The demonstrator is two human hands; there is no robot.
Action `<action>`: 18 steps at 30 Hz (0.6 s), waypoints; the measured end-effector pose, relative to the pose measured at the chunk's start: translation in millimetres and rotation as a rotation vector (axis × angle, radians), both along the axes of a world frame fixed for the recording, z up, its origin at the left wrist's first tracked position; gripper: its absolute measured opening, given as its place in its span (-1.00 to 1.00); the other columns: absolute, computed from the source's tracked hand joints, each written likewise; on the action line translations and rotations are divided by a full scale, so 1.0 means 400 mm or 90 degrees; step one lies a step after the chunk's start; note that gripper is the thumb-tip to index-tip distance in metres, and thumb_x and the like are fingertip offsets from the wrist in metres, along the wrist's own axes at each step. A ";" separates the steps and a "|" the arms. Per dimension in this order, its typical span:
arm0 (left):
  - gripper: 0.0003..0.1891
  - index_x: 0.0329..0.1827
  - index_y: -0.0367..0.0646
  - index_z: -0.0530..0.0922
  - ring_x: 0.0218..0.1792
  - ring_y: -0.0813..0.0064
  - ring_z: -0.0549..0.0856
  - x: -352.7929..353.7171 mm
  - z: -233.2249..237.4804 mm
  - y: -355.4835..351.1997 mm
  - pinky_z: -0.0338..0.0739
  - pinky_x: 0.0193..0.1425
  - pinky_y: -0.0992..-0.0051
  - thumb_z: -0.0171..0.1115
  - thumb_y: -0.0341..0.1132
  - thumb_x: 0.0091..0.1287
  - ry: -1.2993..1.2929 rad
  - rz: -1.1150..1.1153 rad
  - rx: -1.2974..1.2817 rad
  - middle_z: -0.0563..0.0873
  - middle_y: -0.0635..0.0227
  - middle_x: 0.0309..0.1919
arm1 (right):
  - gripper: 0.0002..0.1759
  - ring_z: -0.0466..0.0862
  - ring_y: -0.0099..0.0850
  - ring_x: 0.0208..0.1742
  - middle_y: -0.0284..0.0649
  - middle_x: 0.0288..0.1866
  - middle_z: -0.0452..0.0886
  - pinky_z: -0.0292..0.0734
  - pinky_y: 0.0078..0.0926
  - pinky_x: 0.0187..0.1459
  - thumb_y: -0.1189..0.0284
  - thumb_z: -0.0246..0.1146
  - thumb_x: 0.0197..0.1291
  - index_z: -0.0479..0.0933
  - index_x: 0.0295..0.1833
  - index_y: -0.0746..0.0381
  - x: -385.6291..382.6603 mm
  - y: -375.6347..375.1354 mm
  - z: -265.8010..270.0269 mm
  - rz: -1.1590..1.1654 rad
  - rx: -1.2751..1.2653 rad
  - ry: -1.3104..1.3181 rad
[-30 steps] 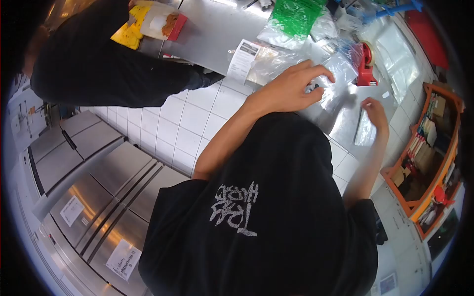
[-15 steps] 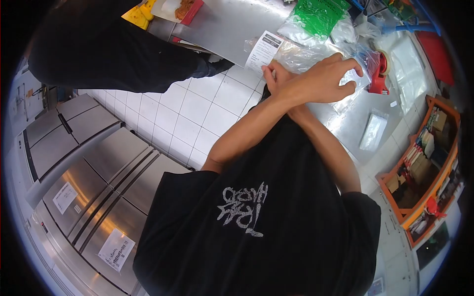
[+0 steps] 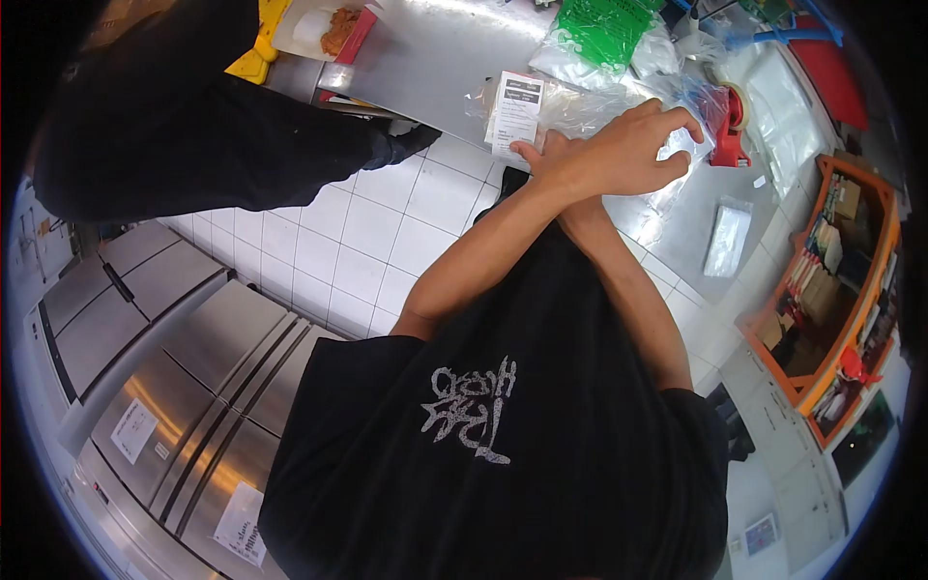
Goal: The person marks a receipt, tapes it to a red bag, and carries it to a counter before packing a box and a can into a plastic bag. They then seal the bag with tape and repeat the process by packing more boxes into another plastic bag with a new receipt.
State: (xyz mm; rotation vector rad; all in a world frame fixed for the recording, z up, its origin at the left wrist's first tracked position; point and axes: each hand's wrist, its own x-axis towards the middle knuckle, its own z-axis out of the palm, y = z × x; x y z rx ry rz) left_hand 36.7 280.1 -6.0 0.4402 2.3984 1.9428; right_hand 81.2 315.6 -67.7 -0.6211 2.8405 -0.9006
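Crosswise, left hand (image 3: pixel 619 147) arches open fingers on clear bag (image 3: pixel 582 108); right hand (image 3: pixel 538 155), grip hidden, touches paper slip (image 3: pixel 515 108) pointing away.

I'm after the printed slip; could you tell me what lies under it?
The slip lies on a clear plastic bag on the steel counter. What the bag holds beneath it is covered.

Left hand (image 3: pixel 609 155) is over the counter (image 3: pixel 435 58), with the slip of paper (image 3: pixel 515 114) at ten o'clock from it, a bag (image 3: pixel 599 29) at twelve and the tape dispenser (image 3: pixel 727 126) at three. A flat packet (image 3: pixel 727 237) lies at four o'clock, and the shelf (image 3: pixel 851 280) stands beyond it, off the counter.
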 end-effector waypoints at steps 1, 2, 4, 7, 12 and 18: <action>-0.68 0.08 0.04 0.60 -0.32 0.31 0.55 0.000 0.002 -0.002 0.49 -0.16 0.31 0.29 -0.22 0.26 -0.006 -0.004 0.000 0.48 0.23 -0.37 | -0.50 0.61 -0.15 -0.60 -0.03 -0.59 0.62 0.48 -0.17 -0.42 0.06 0.37 0.23 0.56 -0.46 0.32 0.000 0.005 -0.004 -0.005 0.004 0.000; -0.68 0.08 0.04 0.60 -0.32 0.31 0.55 0.000 0.001 -0.002 0.49 -0.16 0.31 0.29 -0.22 0.26 -0.006 -0.010 0.004 0.48 0.23 -0.37 | -0.46 0.50 -0.26 -0.62 -0.11 -0.63 0.53 0.41 -0.21 -0.44 0.04 0.38 0.22 0.52 -0.50 0.32 0.000 0.007 -0.010 -0.024 -0.081 -0.036; -0.67 0.09 0.05 0.60 -0.32 0.31 0.54 0.001 -0.001 -0.006 0.48 -0.16 0.31 0.29 -0.21 0.26 -0.013 -0.018 -0.005 0.47 0.24 -0.37 | -0.42 0.39 -0.36 -0.64 -0.19 -0.68 0.45 0.34 -0.26 -0.46 0.02 0.39 0.22 0.48 -0.54 0.32 0.006 0.009 -0.031 -0.048 -0.163 -0.069; -0.66 0.10 0.06 0.60 -0.33 0.32 0.53 0.000 -0.008 -0.009 0.47 -0.17 0.30 0.29 -0.21 0.25 -0.008 -0.034 0.019 0.47 0.24 -0.38 | -0.39 0.23 -0.46 -0.59 -0.29 -0.68 0.28 0.23 -0.32 -0.46 0.02 0.38 0.25 0.41 -0.57 0.31 0.006 0.018 -0.058 -0.131 -0.198 -0.184; -0.66 0.10 0.07 0.60 -0.34 0.34 0.51 -0.003 -0.012 -0.011 0.46 -0.19 0.31 0.28 -0.22 0.24 -0.013 -0.051 0.027 0.46 0.25 -0.39 | -0.53 0.60 -0.26 0.12 -0.13 0.08 0.68 0.39 -0.30 0.25 0.08 0.28 0.36 0.65 0.15 0.23 -0.006 0.047 -0.026 -0.017 -0.096 -0.335; -0.67 0.09 0.07 0.61 -0.34 0.34 0.51 -0.005 -0.017 -0.021 0.47 -0.18 0.32 0.27 -0.23 0.23 -0.008 -0.063 0.045 0.47 0.25 -0.39 | -0.57 0.55 -0.26 0.08 -0.17 0.06 0.62 0.39 -0.24 0.17 0.15 0.30 0.35 0.59 0.09 0.29 0.014 0.044 -0.095 0.070 0.000 -0.062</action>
